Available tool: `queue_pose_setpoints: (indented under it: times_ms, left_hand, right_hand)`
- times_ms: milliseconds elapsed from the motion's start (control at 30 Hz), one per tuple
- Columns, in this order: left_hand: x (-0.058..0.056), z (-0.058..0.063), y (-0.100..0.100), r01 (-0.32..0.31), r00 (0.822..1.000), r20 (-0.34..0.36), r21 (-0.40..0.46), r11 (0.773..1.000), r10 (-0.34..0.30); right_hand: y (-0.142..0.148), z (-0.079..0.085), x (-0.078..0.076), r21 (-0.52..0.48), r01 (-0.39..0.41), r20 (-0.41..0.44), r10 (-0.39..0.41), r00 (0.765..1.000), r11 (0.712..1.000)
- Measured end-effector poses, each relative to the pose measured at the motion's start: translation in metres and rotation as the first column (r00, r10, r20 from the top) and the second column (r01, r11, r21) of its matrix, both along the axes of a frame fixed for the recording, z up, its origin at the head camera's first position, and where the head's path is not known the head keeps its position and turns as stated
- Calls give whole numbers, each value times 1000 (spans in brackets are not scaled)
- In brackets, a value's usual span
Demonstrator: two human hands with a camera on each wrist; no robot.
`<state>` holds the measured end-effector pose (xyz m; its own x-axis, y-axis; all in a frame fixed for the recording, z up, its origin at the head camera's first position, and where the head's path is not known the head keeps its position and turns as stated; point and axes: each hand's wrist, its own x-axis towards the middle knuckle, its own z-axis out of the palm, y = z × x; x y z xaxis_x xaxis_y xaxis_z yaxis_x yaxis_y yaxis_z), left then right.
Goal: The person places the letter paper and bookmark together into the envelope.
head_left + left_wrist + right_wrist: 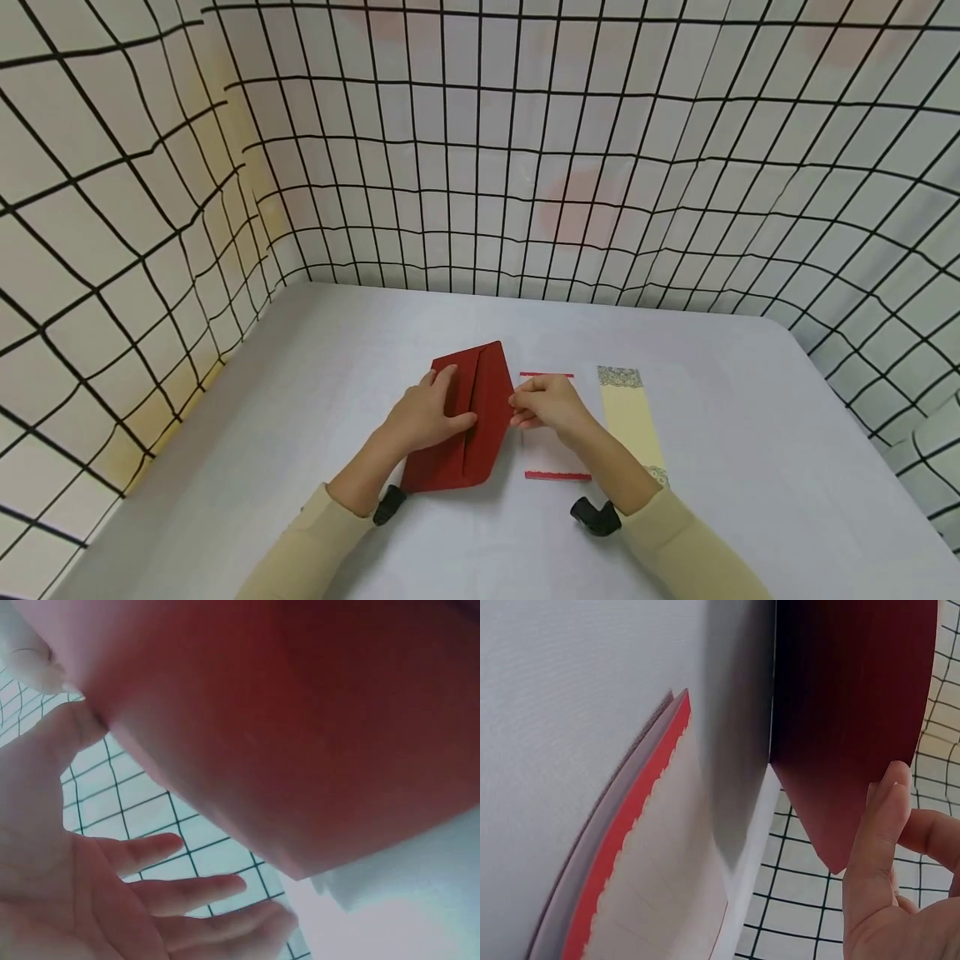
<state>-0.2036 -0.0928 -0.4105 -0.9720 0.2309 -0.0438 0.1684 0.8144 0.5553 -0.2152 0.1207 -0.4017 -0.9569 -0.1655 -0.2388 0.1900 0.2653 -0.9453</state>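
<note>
A red envelope (pixel 438 467) lies at a slant on the white table, its flap (pixel 491 408) lifted on the right side. My left hand (pixel 422 415) rests on the envelope's left part with thumb and fingers spread. In the left wrist view the fingers of the left hand (pixel 142 892) look straight beside the red paper (pixel 262 735). My right hand (pixel 553 405) pinches the flap's right edge. From the right wrist, the flap (pixel 855 712) stands up from the table, with the right hand's (pixel 900 855) fingertips at its edge.
Right of the envelope lies a whitish paper card (pixel 551 454) with red bands at both ends, partly under the right hand. Beyond it is a cream strip (pixel 630 421) with grey patterned ends, partly behind the right forearm. A black grid on white walls (pixel 480 183) surrounds the table.
</note>
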Motion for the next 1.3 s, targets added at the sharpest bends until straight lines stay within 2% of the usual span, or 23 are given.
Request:
queue_pose_setpoints:
  times_ms: [133,367,633,1000,1300]
  left_hand:
    - [-1,0,-4,13,1000,23,71,997,-15]
    - [-4,3,-14,27,998,57,134,991,-35]
    - [-9,3,-23,159,982,61,224,961,-177]
    - [-15,-1,-28,243,956,104,246,938,-275]
    - [-16,-1,-31,293,943,72,289,912,-326]
  right_hand:
    - [0,1,1,2,-3,-10,3,1000,1000]
    - [4,-1,3,0,16,-8,-16,1000,1000]
    - [7,-3,3,-20,17,-3,-17,1000,1000]
    - [8,-4,3,-23,18,23,-17,1000,1000]
    - [9,-8,3,-26,23,34,-22,999,999]
